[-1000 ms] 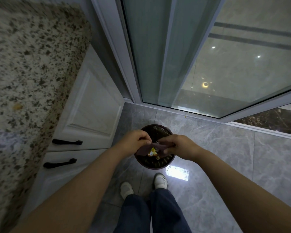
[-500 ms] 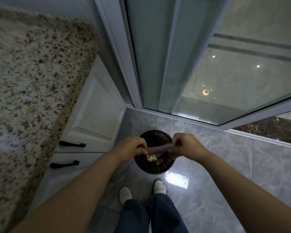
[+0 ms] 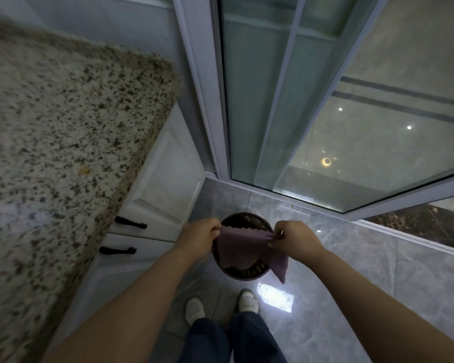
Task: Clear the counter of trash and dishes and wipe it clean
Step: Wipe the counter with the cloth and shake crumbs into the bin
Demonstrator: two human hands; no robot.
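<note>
The purple cloth (image 3: 240, 246) is now spread out flat between the two hands, where half a second ago it was pulled into a narrow twisted band and the yellow scraps in the bin below were in plain sight. Those scraps are now covered by the cloth. It is a thin, dull mauve sheet with a zigzag-cut edge, stretched taut along its top edge, with one corner drooping down past the right wrist (that corner hangs outside the bin's rim). The left hand (image 3: 198, 238) pinches the cloth's left end with curled fingers; the right hand (image 3: 294, 238) pinches the right end the same way, thumb and fingertips closed on the fabric. The hands have moved further apart than before.

The cloth hangs directly over the round dark waste bin (image 3: 240, 273), which stands on the grey tiled floor (image 3: 364, 271) just in front of the person's white shoes (image 3: 248, 301).

To the left is the speckled granite desk (image 3: 63, 142), with a small yellowish crumb (image 3: 84, 169) lying on it near its edge and a pale smeared patch nearer the camera. Below its edge sit white cabinet fronts with black handles (image 3: 130, 222). Behind the bin rises a glass sliding door (image 3: 273, 100) in a white frame.
</note>
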